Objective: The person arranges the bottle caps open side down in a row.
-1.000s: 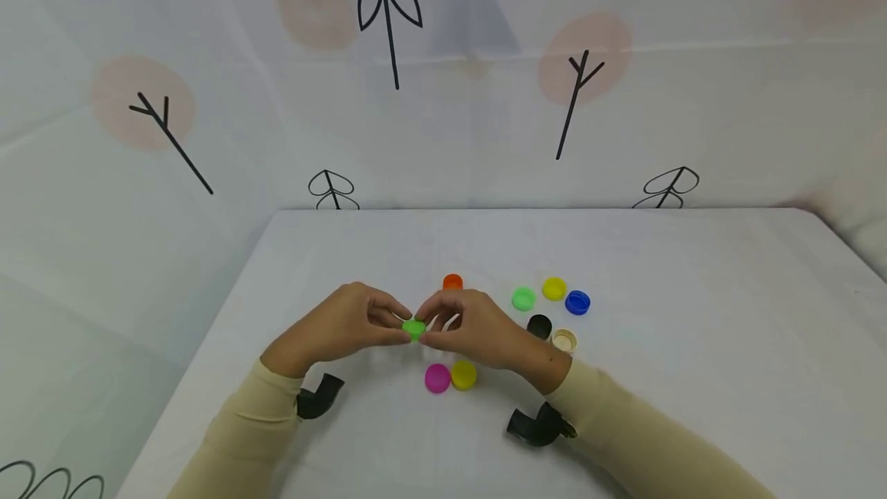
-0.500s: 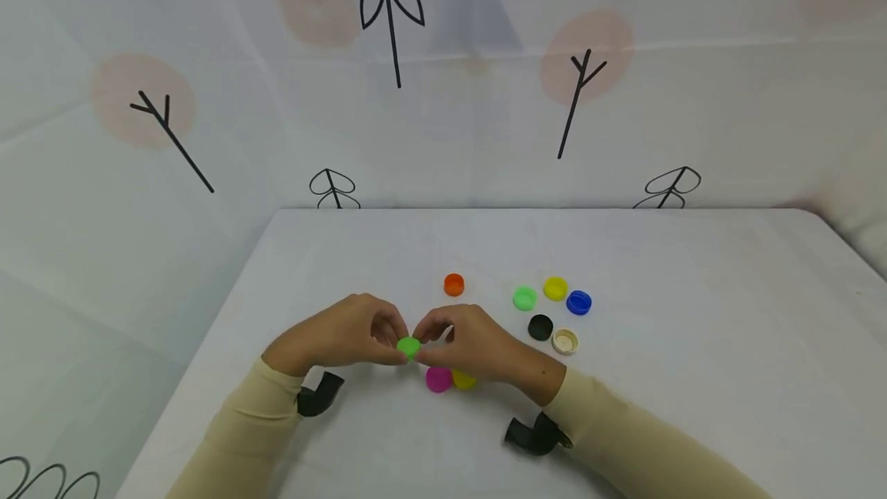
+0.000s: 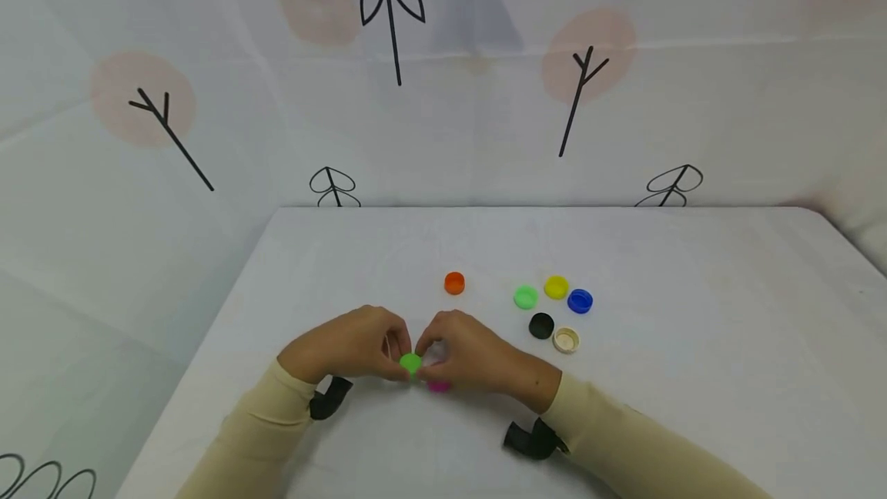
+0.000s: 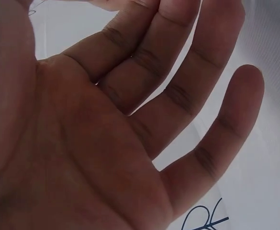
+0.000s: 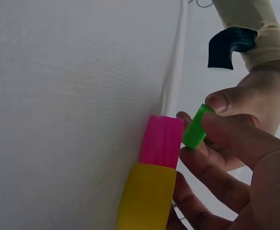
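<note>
Both hands pinch one bright green bottle cap [image 3: 411, 363] between them, the left hand [image 3: 356, 343] from the left and the right hand [image 3: 474, 351] from the right. In the right wrist view the green cap [image 5: 197, 127] is tilted, held off the table beside the pink cap [image 5: 162, 141]. A yellow cap [image 5: 148, 196] adjoins the pink one on the table there. From the head, the pink cap [image 3: 439, 386] peeps out below the right hand, which hides the yellow one. The left palm and fingers [image 4: 178, 91] fill the left wrist view, without the cap showing.
Behind the hands lies an orange cap [image 3: 454, 283]. To the right are a light green cap [image 3: 526, 297], a yellow cap [image 3: 557, 287], a blue cap [image 3: 580, 301], a black cap [image 3: 541, 326] and a cream cap [image 3: 566, 340]. A patterned cloth [image 3: 471, 129] rises behind the white table [image 3: 693, 314].
Both hands have brought the green cap toward the table's near side, close to the pink cap. The right hand now covers the near yellow cap, and the orange cap has come fully into view.
</note>
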`<act>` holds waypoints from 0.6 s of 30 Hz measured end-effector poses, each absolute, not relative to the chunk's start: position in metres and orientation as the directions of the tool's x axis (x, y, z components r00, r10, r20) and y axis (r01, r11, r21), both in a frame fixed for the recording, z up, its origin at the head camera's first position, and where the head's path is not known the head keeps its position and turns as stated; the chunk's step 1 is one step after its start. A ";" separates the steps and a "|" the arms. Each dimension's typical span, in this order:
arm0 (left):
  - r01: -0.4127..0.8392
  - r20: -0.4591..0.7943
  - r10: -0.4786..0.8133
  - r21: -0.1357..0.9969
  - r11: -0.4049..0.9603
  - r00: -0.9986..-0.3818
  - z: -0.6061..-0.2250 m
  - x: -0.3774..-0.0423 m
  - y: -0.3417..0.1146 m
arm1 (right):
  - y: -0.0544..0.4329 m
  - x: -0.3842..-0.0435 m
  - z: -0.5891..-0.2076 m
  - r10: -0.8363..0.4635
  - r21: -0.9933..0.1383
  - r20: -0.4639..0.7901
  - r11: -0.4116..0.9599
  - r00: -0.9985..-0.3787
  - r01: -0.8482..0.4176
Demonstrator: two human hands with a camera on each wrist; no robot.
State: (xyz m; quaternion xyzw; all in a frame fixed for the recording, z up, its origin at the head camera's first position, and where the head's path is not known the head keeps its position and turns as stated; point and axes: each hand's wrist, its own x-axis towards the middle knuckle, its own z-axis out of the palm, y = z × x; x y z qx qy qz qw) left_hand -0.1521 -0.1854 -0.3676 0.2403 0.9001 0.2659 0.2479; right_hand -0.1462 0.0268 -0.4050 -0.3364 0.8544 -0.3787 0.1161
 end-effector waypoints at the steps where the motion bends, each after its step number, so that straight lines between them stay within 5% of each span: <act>1: 0.305 -0.318 0.563 0.590 0.748 -0.763 -0.368 -0.152 -0.185 | 0.026 -0.146 -0.405 -0.665 -0.716 0.057 0.492 -0.745 -0.494; 18: 0.332 -0.335 0.526 0.489 0.806 -0.782 -0.371 -0.148 -0.175 | 0.024 -0.141 -0.407 -0.638 -0.633 -0.001 0.597 -0.770 -0.493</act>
